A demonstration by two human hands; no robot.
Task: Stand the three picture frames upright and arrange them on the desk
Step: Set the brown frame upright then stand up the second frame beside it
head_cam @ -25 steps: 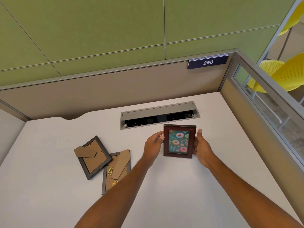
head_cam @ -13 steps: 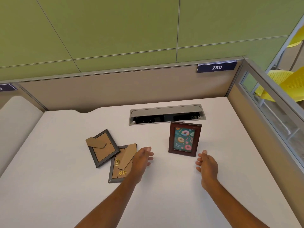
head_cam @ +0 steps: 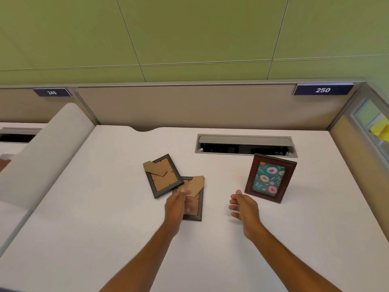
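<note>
Judging by the layout: one of three done. Brown frame (head_cam: pixel 270 178) stands upright, centre right, on the surface (head_cam: pixel 210 253). Farther dark frame (head_cam: pixel 163 175) and nearer dark frame (head_cam: pixel 194 207) lie face-down mid-picture, overlapping. Left hand (head_cam: pixel 175 205) rests on the nearer one; grip unclear. Right hand (head_cam: pixel 244 205) empty, fingers loosely spread. Next: lift it, swing out the cardboard stand (head_cam: pixel 196 185), set upright.

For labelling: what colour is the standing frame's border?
The frame is reddish brown; head view.

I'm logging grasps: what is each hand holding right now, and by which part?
Right hand holds nothing. Left hand lies on the back of the nearer face-down frame, by its cardboard stand; a grip cannot be told.
</note>
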